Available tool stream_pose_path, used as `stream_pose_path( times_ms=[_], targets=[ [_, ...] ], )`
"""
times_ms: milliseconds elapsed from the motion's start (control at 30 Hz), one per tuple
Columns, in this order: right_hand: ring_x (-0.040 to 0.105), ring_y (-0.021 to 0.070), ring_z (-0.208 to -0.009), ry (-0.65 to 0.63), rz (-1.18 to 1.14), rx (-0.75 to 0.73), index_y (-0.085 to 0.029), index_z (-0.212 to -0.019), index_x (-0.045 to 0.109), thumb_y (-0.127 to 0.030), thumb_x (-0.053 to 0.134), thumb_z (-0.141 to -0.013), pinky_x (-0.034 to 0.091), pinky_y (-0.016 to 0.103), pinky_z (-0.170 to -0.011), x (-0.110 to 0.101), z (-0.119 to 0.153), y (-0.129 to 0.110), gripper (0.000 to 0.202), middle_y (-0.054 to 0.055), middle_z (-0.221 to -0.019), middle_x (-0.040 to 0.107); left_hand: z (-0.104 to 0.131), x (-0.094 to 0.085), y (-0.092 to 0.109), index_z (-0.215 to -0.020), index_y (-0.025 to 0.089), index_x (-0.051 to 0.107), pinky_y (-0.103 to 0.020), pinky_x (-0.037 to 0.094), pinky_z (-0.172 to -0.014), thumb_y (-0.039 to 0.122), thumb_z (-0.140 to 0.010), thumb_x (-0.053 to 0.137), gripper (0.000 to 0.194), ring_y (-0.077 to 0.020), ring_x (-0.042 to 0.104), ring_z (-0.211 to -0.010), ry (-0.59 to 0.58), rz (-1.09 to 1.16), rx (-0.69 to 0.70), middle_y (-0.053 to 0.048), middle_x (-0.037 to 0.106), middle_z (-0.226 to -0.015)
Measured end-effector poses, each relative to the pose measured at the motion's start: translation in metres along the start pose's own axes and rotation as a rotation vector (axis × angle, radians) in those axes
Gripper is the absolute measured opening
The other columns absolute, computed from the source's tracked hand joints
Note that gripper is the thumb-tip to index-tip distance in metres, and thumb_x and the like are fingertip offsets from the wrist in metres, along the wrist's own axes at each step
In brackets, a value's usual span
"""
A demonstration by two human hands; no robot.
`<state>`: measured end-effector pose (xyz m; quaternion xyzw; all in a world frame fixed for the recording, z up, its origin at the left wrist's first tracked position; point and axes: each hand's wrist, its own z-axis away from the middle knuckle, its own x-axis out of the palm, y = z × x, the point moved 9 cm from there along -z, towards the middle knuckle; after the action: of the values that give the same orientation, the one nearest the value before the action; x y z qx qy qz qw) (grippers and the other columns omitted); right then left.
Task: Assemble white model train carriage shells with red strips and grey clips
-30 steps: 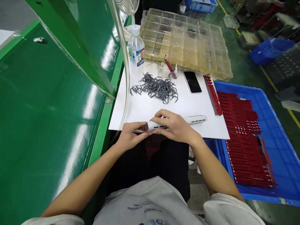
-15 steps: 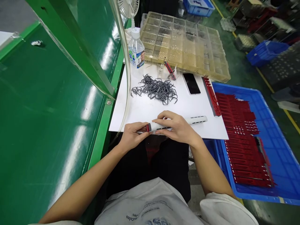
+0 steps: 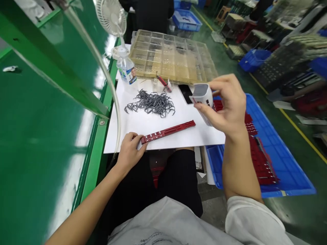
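A long red slotted strip point(image 3: 168, 131) lies on the white board near its front edge, and my left hand point(image 3: 131, 148) pinches its left end. Raised above the board's right side, my right hand point(image 3: 228, 105) grips a white hollow shell point(image 3: 203, 97) with its open end toward me. Beyond the red strip is a pile of dark grey bent clips point(image 3: 155, 102). A black phone point(image 3: 185, 93) lies partly behind the white shell. A small clear tray point(image 3: 163, 86) with a red-handled tool stands behind the pile.
A water bottle point(image 3: 126, 69) and a white fan point(image 3: 112, 18) stand at the back left. Behind is a clear compartment box point(image 3: 173, 58). A hose point(image 3: 109, 80) crosses the left edge. At the right, a blue crate point(image 3: 293, 180) holds red strips.
The red strip and white shell, together before, are now apart. My right hand has lifted the shell up and right, while my left holds the strip on the board. The view has shifted.
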<state>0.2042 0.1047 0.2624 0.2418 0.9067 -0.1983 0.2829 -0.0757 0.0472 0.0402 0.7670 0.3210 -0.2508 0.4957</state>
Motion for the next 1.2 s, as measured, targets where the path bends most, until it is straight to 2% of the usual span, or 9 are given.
stream_pose_path(
  times_ms=[200, 300, 433, 533, 600, 733, 833, 967, 1200],
  targets=[
    [0.068, 0.0191, -0.094, 0.727, -0.045, 0.086, -0.026, -0.1, 0.07, -0.046, 0.082, -0.099, 0.059, 0.038, -0.094, -0.115, 0.017, 0.029, 0.023, 0.0, -0.097, 0.059, -0.002, 0.007, -0.001, -0.125, 0.016, 0.078, -0.049, 0.06, -0.094, 0.043, -0.103, 0.064, 0.038, -0.0335, 0.066, -0.104, -0.027, -0.116, 0.018, -0.012, 0.065, -0.107],
    [0.072, 0.0177, -0.093, 0.904, -0.188, 0.237, -0.026, -0.082, 0.069, -0.03, 0.077, -0.098, 0.056, 0.035, -0.094, -0.148, 0.051, 0.049, 0.018, -0.003, -0.086, 0.06, -0.004, 0.005, -0.003, -0.127, 0.014, 0.077, -0.051, 0.062, -0.096, 0.044, -0.102, 0.066, 0.041, -0.0346, 0.067, -0.106, -0.051, -0.122, 0.011, -0.013, 0.066, -0.109],
    [0.072, 0.0166, -0.077, 1.104, -0.435, 0.566, -0.026, -0.085, 0.067, -0.02, 0.062, -0.093, 0.056, 0.031, -0.068, -0.133, 0.136, 0.068, 0.012, -0.002, -0.081, 0.067, 0.009, -0.021, 0.021, -0.14, 0.015, 0.071, -0.048, 0.064, -0.097, 0.041, -0.105, 0.065, 0.044, -0.0324, 0.07, -0.11, 0.002, -0.062, 0.051, -0.014, 0.067, -0.117],
    [0.06, 0.016, -0.059, 1.157, -0.412, 0.898, -0.026, -0.09, 0.057, -0.023, 0.063, -0.086, 0.052, 0.028, -0.056, -0.088, 0.212, 0.059, 0.008, -0.005, -0.071, 0.063, 0.042, -0.044, 0.082, -0.154, 0.016, 0.061, -0.048, 0.064, -0.101, 0.055, -0.111, 0.057, 0.058, -0.0326, 0.071, -0.12, 0.058, 0.094, 0.316, -0.019, 0.067, -0.132],
    [0.061, 0.0162, -0.064, 1.13, -0.426, 1.08, -0.027, -0.106, 0.056, -0.026, 0.068, -0.081, 0.056, 0.028, -0.061, -0.053, 0.252, 0.049, 0.028, -0.007, -0.077, 0.062, 0.075, -0.044, 0.132, -0.154, 0.014, 0.061, -0.054, 0.063, -0.105, 0.072, -0.107, 0.058, 0.074, -0.0387, 0.069, -0.129, 0.024, 0.079, 0.586, -0.025, 0.066, -0.141],
    [0.064, 0.0138, -0.076, 1.041, -0.507, 1.285, -0.03, -0.127, 0.053, -0.031, 0.07, -0.082, 0.058, 0.026, -0.068, 0.0, 0.293, 0.028, 0.048, -0.006, -0.093, 0.06, 0.114, -0.022, 0.17, -0.136, 0.015, 0.074, -0.046, 0.066, -0.097, 0.026, -0.101, 0.079, 0.037, -0.0359, 0.076, -0.123, -0.031, -0.171, 0.783, -0.019, 0.079, -0.133],
    [0.064, 0.0133, -0.08, 0.911, -0.534, 1.305, -0.031, -0.127, 0.057, -0.042, 0.075, -0.091, 0.058, 0.024, -0.067, 0.011, 0.291, 0.018, 0.043, -0.004, -0.1, 0.06, 0.111, -0.025, 0.159, -0.141, 0.011, 0.072, -0.042, 0.068, -0.097, 0.009, -0.1, 0.075, 0.041, -0.0311, 0.08, -0.116, -0.008, -0.145, 0.767, -0.016, 0.084, -0.12],
    [0.066, 0.0186, -0.082, 0.458, -0.654, 1.194, -0.031, -0.135, 0.066, -0.066, 0.072, -0.098, 0.062, 0.03, -0.063, 0.016, 0.255, 0.024, 0.052, 0.0, -0.099, 0.063, 0.071, -0.049, 0.119, -0.161, 0.018, 0.059, -0.04, 0.068, -0.103, 0.007, -0.1, 0.075, 0.064, -0.0281, 0.081, -0.115, 0.029, -0.006, 0.507, -0.015, 0.082, -0.128],
    [0.068, 0.0316, -0.127, -0.115, -0.391, 0.667, -0.029, -0.127, 0.082, -0.074, 0.084, -0.087, 0.06, 0.047, -0.108, 0.021, 0.166, 0.106, 0.06, 0.009, -0.135, 0.073, -0.003, -0.048, 0.077, -0.153, 0.025, 0.065, -0.038, 0.064, -0.105, 0.026, -0.112, 0.065, 0.041, -0.0287, 0.079, -0.121, -0.057, -0.17, 0.349, -0.011, 0.079, -0.136]
  ],
)
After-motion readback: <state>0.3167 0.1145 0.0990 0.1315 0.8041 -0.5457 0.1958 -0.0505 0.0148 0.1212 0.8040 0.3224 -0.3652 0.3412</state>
